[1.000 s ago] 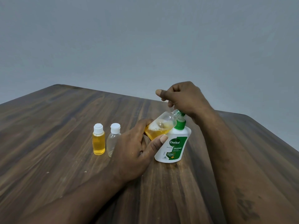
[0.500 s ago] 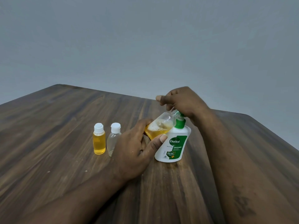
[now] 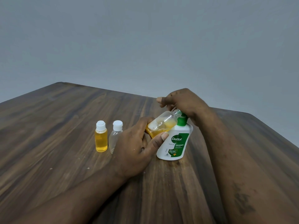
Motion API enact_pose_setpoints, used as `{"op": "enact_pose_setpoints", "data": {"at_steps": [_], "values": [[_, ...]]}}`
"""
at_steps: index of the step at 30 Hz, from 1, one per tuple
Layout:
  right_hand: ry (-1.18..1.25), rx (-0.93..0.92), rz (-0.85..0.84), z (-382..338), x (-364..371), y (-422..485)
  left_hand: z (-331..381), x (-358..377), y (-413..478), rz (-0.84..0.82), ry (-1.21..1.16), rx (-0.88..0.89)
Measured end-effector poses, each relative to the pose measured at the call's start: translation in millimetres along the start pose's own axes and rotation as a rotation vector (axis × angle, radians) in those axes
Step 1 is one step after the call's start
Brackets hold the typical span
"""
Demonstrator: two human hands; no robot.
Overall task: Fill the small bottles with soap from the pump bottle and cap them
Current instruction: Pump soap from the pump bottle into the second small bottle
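At pump bottle, L grip holds small bottle (tilted), R grip clasps top.

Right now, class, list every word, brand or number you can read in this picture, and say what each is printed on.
"Dettol": on the green label of the pump bottle.
"ORIGINAL": same label, under the brand.
"99.99%": same label, lower down.
Finer print on that label: too small to read.
No text shows on the yellow-filled bottle, the clear capped bottle or the tilted bottle.
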State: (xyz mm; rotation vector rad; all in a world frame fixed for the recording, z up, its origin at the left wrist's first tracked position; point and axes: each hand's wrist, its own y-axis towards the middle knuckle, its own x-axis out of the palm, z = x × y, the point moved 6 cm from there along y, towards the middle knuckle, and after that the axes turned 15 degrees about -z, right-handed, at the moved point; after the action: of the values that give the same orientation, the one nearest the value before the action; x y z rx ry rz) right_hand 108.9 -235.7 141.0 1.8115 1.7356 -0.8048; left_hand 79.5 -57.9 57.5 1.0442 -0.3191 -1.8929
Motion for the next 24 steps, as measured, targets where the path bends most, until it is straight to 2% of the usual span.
{"op": "enact_pose_setpoints", "data": {"at_steps": [8, 10, 13, 16, 24], "values": [[0.001, -0.133, 0.208, -12.4, -16.6, -9.9, 4.2, -0.5, 0.2, 0.0, -0.013, 0.017], [0.008, -0.12, 0.164, -10.7, -12.8, -6.9, 3.7, -1.4, 0.2, 0.005, -0.006, 0.01], [0.023, -0.008, 0.001, 0.9, 1.0, 0.3, 1.0, 0.4, 0.3, -0.017, 0.009, -0.006], [0.024, 0.005, -0.028, 2.1, 2.5, 0.8, -0.1, 0.9, -0.2, -0.025, 0.004, -0.002], [0.023, -0.125, 0.221, -11.5, -16.2, -8.8, 2.9, 0.9, 0.1, 0.001, -0.026, 0.014]]}}
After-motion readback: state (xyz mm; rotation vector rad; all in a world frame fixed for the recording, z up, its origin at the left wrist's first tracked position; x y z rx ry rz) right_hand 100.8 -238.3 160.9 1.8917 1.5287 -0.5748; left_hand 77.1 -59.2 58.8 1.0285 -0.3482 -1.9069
